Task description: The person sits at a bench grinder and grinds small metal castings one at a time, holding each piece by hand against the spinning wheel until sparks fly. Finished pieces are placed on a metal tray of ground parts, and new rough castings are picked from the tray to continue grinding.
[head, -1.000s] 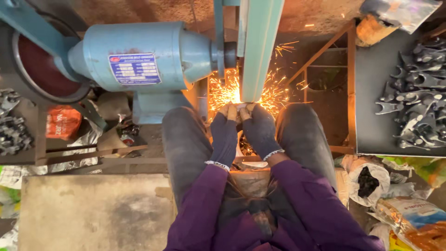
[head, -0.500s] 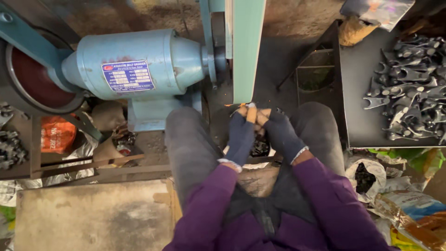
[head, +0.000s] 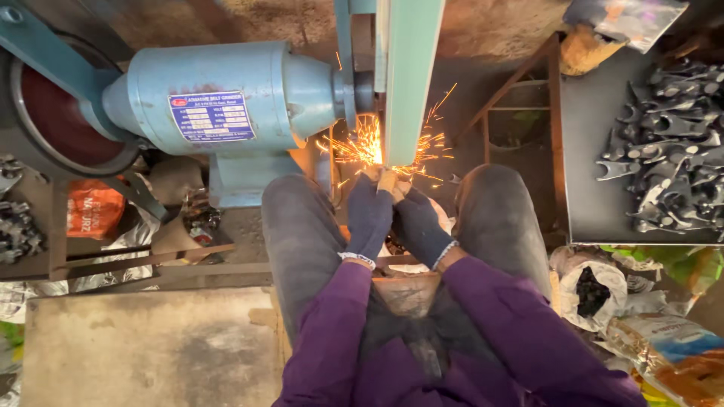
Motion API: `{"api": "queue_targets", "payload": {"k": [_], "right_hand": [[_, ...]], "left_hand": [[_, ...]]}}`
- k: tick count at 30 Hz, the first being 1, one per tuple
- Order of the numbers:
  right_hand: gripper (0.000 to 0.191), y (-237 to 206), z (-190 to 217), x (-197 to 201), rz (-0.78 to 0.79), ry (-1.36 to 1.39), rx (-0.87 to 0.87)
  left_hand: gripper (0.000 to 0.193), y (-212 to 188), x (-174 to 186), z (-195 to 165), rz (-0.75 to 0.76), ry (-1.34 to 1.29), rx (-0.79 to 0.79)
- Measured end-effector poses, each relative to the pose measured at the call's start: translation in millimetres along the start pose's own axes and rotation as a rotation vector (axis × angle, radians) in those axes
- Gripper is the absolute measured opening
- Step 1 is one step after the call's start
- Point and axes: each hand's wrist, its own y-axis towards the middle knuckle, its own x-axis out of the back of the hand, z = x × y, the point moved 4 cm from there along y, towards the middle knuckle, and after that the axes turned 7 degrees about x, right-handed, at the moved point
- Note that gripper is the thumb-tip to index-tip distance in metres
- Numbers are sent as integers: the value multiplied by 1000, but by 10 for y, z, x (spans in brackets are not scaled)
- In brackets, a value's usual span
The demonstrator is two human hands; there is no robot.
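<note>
— What is being held, and where?

— A small workpiece (head: 386, 179), mostly hidden by the fingers, sits pressed against the green belt guard column (head: 407, 75) of the belt grinder, right where orange sparks (head: 369, 145) spray out. Its shape cannot be made out.

— And the hands?

— Both wear dark blue gloves. The left hand (head: 369, 215) and the right hand (head: 419, 224) are side by side, touching, fingertips pinched together on the workpiece between the person's knees.

— What surrounds them?

— The pale blue motor housing (head: 219, 98) lies just left of the belt, with a dark red wheel (head: 56, 120) at its far end. The purple sleeves (head: 332, 332) run down to the bottom edge. To the right, a dark metal tray (head: 584, 166) holds a heap of grey forged metal parts (head: 671, 151). Below the tray lie plastic bags (head: 596, 290). At the left, an orange bag (head: 94, 211) rests near another pile of metal pieces (head: 15, 230), and a concrete slab (head: 143, 347) lies lower down.
</note>
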Motion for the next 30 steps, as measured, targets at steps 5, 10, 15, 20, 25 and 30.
{"api": "queue_targets", "payload": {"k": [5, 10, 15, 20, 25, 30], "right_hand": [[26, 212, 489, 237, 123, -759, 224], [23, 335, 939, 308, 94, -781, 459], [23, -17, 853, 262, -222, -985, 521], [22, -148, 599, -23, -171, -1105, 646], [22, -145, 387, -270, -295, -1109, 729], [19, -137, 243, -452, -321, -1165, 897]], "left_hand": [[24, -5, -139, 115, 87, -56, -75], [24, -51, -244, 231, 108, -161, 15], [24, -28, -226, 163, 102, -208, -104], [27, -121, -145, 59, 63, -95, -122], [30, -116, 22, -101, -137, 149, -164], [33, -11, 196, -63, -196, 309, -127]]}}
